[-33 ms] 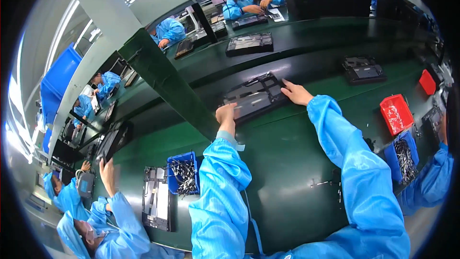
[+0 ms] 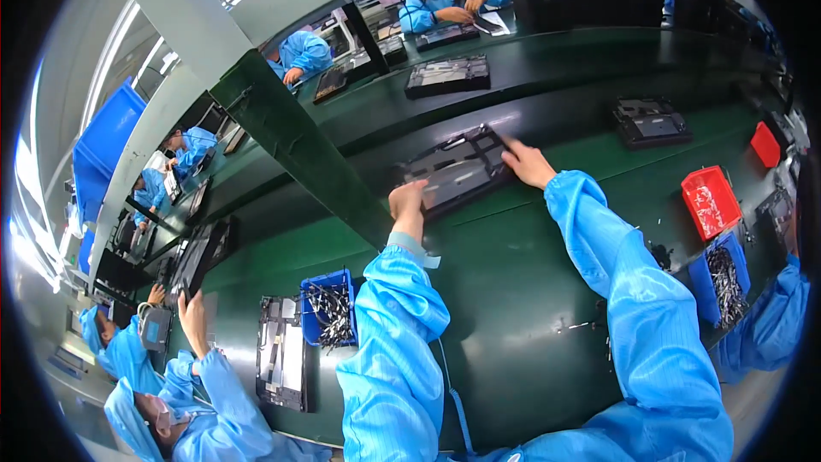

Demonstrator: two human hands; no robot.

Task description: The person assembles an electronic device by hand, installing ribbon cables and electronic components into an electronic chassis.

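Frame [image 2: 462, 173], flat, black, cutouts along its far side and right end, sits between your hands, right end farther from you than the left. Your left hand [image 2: 409, 203] is curled on its left end, closed on it, some fingers hidden. Your right hand [image 2: 532, 166] is at the right end, back of hand up, fingertips blurred; can't tell if it's gripping or just touching.

Left of your left hand you've got a slanted green post [image 2: 299, 150]. Bare green worktop [image 2: 505, 282] runs between your forearms, with loose metal bits [image 2: 581, 325] near your right sleeve [image 2: 654, 325].

Nearer you and left of your left hand: blue bin [image 2: 309, 327] full of thin metal parts, second frame [image 2: 292, 364] just beside it, on its left.

Well right of your right hand: red bin [image 2: 701, 181] with whitish contents, blue tub [image 2: 701, 287] of metal pieces on its near side, third frame [image 2: 654, 124] a bit farther out.

Beyond your hands, across the line, a co-worker [image 2: 457, 0] in blue has both hands at a bench.
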